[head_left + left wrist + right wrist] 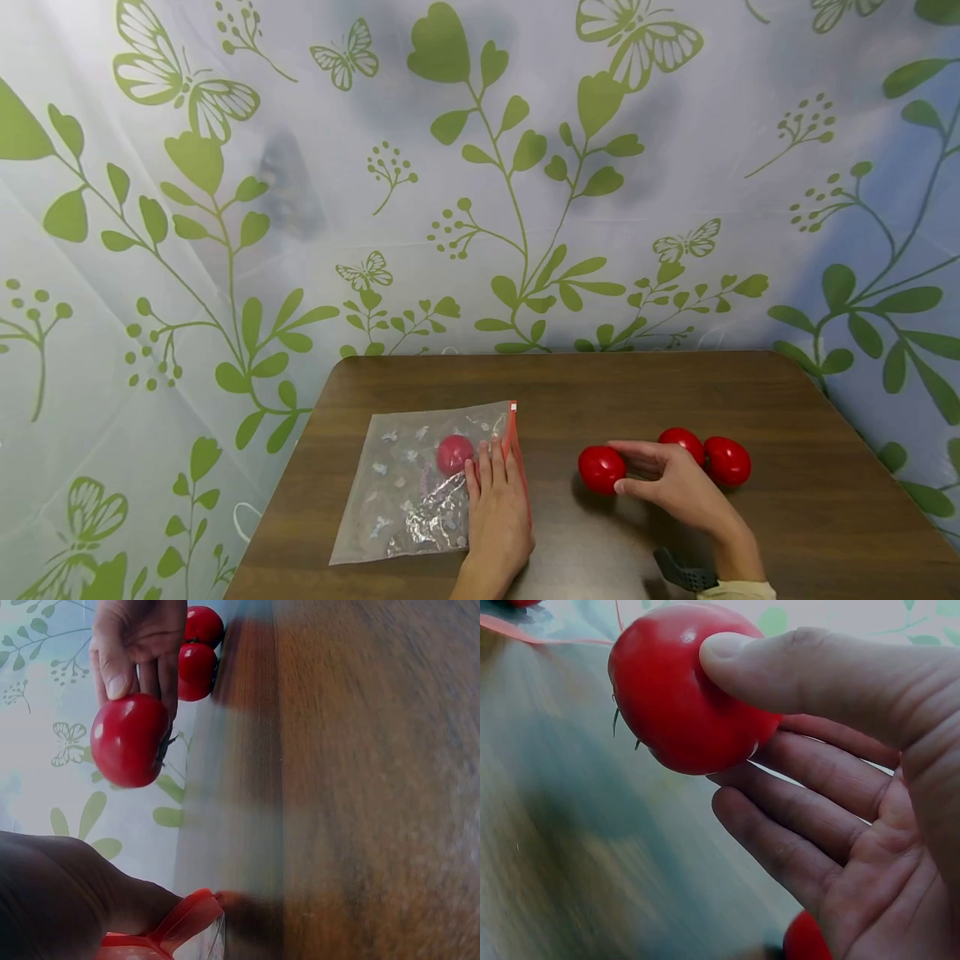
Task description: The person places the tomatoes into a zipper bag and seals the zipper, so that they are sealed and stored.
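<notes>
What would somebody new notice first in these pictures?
Probably the shiny red tomato pinched in the right hand, above the brown table. Then maybe two more tomatoes farther right, and the reddish round thing inside the clear bag under the left hand. Behind the table, big green leaves and butterflies decorate a pale backdrop.

So the bag (371,508) lies on the left part of the tabletop (570,383), mouth facing right, with one tomato (452,455) inside, toward the far right corner. Left hand (497,508) is over its right side. Then there's a gap, and the right hand (686,487) has a second tomato (598,469) above the tabletop. Two more tomatoes (729,462) sit side by side, behind and right of that hand. Curtain (360,133) hangs behind everything.
</notes>
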Action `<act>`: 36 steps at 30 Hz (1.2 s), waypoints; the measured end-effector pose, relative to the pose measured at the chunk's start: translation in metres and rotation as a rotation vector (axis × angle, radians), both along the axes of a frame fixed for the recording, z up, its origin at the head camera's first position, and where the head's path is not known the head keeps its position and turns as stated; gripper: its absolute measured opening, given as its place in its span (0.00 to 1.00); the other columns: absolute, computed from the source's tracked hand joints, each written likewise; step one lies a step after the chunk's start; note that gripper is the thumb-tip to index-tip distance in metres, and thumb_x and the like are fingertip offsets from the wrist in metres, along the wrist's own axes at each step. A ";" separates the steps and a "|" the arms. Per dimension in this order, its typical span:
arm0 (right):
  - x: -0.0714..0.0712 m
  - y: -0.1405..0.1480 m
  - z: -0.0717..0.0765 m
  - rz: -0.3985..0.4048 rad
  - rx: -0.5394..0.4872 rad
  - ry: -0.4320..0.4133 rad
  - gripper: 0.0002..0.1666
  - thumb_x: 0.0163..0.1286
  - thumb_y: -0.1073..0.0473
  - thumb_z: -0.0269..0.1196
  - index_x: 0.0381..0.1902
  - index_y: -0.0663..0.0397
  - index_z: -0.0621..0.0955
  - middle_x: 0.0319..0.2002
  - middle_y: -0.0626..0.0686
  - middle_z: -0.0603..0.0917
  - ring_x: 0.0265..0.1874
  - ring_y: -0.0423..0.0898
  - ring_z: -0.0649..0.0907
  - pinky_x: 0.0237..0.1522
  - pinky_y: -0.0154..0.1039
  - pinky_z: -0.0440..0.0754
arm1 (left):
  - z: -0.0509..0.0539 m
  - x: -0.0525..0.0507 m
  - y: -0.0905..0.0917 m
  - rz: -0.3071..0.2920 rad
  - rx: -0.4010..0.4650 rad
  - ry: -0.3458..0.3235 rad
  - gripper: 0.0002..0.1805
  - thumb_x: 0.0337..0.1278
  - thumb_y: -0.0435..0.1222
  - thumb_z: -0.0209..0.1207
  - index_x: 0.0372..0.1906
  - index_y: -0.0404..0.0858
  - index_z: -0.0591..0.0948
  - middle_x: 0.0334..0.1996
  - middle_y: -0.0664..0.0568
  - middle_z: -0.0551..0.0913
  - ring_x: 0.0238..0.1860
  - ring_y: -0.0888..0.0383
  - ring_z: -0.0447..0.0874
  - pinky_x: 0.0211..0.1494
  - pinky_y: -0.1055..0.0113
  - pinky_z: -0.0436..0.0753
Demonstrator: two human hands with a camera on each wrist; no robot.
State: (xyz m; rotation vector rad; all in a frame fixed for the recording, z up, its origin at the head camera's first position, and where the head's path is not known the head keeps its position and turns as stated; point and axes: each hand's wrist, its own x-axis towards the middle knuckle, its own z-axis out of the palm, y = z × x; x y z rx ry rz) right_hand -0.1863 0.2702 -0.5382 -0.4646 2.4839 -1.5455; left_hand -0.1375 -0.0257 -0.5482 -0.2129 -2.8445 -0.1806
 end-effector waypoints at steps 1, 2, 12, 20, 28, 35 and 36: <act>-0.001 -0.002 0.001 0.008 0.000 0.007 0.35 0.70 0.50 0.78 0.71 0.53 0.83 0.68 0.60 0.87 0.62 0.47 0.90 0.57 0.34 0.89 | 0.000 0.000 0.000 0.001 0.001 -0.001 0.59 0.36 0.39 0.84 0.79 0.28 0.69 0.81 0.33 0.69 0.83 0.35 0.66 0.83 0.34 0.66; -0.002 -0.003 0.001 0.015 -0.001 0.013 0.35 0.70 0.50 0.78 0.72 0.54 0.83 0.68 0.60 0.87 0.62 0.48 0.90 0.57 0.35 0.89 | 0.001 -0.001 0.000 0.002 0.001 -0.002 0.59 0.36 0.39 0.84 0.79 0.28 0.69 0.81 0.33 0.69 0.83 0.35 0.66 0.83 0.35 0.66; -0.015 -0.026 -0.001 0.070 -0.020 0.050 0.34 0.69 0.51 0.79 0.70 0.51 0.84 0.67 0.58 0.88 0.63 0.46 0.90 0.61 0.35 0.88 | 0.002 -0.001 0.002 0.005 -0.005 -0.035 0.58 0.39 0.40 0.84 0.79 0.28 0.69 0.82 0.34 0.68 0.84 0.34 0.64 0.83 0.35 0.65; -0.023 -0.049 -0.010 0.137 -0.071 0.043 0.33 0.69 0.54 0.79 0.70 0.54 0.84 0.66 0.60 0.88 0.62 0.44 0.89 0.61 0.32 0.85 | 0.002 -0.003 0.002 0.007 0.014 -0.073 0.59 0.40 0.40 0.84 0.80 0.29 0.68 0.83 0.34 0.67 0.85 0.34 0.62 0.85 0.34 0.63; -0.027 -0.072 -0.015 0.184 -0.071 0.058 0.33 0.69 0.54 0.79 0.70 0.55 0.84 0.66 0.60 0.88 0.63 0.54 0.90 0.63 0.40 0.88 | 0.002 -0.003 0.002 0.012 0.020 -0.082 0.56 0.45 0.40 0.82 0.80 0.29 0.68 0.83 0.34 0.67 0.85 0.34 0.62 0.85 0.33 0.62; -0.028 -0.089 -0.019 0.205 -0.060 0.054 0.32 0.68 0.55 0.79 0.68 0.54 0.85 0.65 0.59 0.88 0.61 0.53 0.90 0.64 0.46 0.88 | 0.002 -0.003 0.003 0.013 0.004 -0.079 0.58 0.42 0.42 0.84 0.80 0.29 0.68 0.83 0.34 0.67 0.85 0.35 0.62 0.85 0.33 0.62; -0.029 -0.091 -0.019 0.207 -0.062 0.050 0.32 0.68 0.55 0.79 0.68 0.54 0.85 0.65 0.59 0.88 0.61 0.53 0.90 0.64 0.46 0.88 | 0.002 -0.003 0.003 0.013 0.002 -0.079 0.59 0.42 0.42 0.84 0.80 0.29 0.69 0.83 0.34 0.67 0.85 0.35 0.62 0.85 0.34 0.62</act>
